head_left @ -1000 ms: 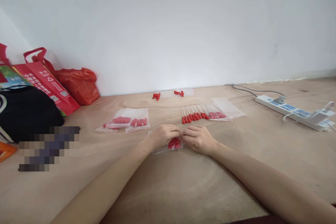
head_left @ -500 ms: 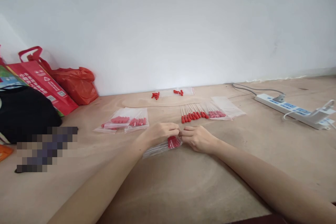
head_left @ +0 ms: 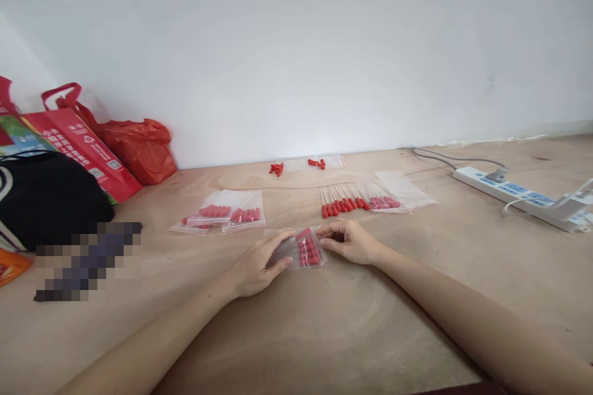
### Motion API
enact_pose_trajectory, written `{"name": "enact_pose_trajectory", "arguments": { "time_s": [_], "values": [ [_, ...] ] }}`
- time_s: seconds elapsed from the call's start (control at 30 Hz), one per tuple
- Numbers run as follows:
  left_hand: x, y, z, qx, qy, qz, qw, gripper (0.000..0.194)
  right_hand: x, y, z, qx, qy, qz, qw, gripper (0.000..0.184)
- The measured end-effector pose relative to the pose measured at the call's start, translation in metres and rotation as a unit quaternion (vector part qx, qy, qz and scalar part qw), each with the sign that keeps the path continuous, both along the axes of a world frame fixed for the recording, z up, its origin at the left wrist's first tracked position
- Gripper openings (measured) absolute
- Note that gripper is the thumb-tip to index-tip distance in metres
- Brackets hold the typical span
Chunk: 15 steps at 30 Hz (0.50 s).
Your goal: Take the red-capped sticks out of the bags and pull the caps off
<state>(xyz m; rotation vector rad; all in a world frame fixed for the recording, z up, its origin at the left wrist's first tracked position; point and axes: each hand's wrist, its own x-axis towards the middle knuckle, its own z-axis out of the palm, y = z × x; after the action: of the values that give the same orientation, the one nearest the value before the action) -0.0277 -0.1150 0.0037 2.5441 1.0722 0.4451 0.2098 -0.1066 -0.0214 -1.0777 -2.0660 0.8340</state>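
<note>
A clear zip bag (head_left: 309, 248) holding several red-tipped sticks is between my two hands above the wooden table. My left hand (head_left: 259, 264) grips its left part, thumb along the near edge and fingers along the far edge; the palm hides that end. At the right end, the curled fingers and thumb of my right hand (head_left: 349, 241) hold the bag's edge beside the red tips. Just beyond the right hand lies a row of loose red-tipped sticks (head_left: 343, 202). Filled zip bags (head_left: 243, 210) overlap at the left.
More clear bags (head_left: 403, 188) lie right of the stick row. Small red pieces (head_left: 277, 169) sit near the wall. A white power strip (head_left: 519, 194) with cables is at the right. Red bags (head_left: 139, 148) and a black bag (head_left: 50, 200) stand at the left.
My left hand has moved left and nearer, its thumb and fingers spreading along the bag. The right fingers have parted from the left ones, and the red tips show more fully.
</note>
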Motion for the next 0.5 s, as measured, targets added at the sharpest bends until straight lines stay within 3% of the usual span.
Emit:
{"name": "enact_pose_trajectory", "arguments": {
  "time_s": [0.13, 0.3, 0.4, 0.5],
  "values": [
    [-0.002, -0.002, -0.001, -0.029, -0.003, 0.009, 1.000, 0.047, 0.000, 0.001, 0.001, -0.004, -0.003, 0.039, 0.999, 0.030],
    [0.003, -0.001, -0.005, -0.021, -0.007, 0.037, 0.999, 0.043, 0.000, -0.003, 0.003, 0.039, -0.010, 0.024, 0.999, 0.041],
    [0.004, -0.002, -0.006, -0.012, -0.013, 0.059, 0.998, 0.043, -0.004, -0.006, 0.004, 0.059, -0.003, 0.059, 0.996, 0.036],
    [0.005, -0.002, -0.006, -0.010, -0.017, 0.070, 0.997, 0.042, -0.009, -0.009, 0.007, 0.059, -0.022, 0.031, 0.998, 0.034]
  ]
}}
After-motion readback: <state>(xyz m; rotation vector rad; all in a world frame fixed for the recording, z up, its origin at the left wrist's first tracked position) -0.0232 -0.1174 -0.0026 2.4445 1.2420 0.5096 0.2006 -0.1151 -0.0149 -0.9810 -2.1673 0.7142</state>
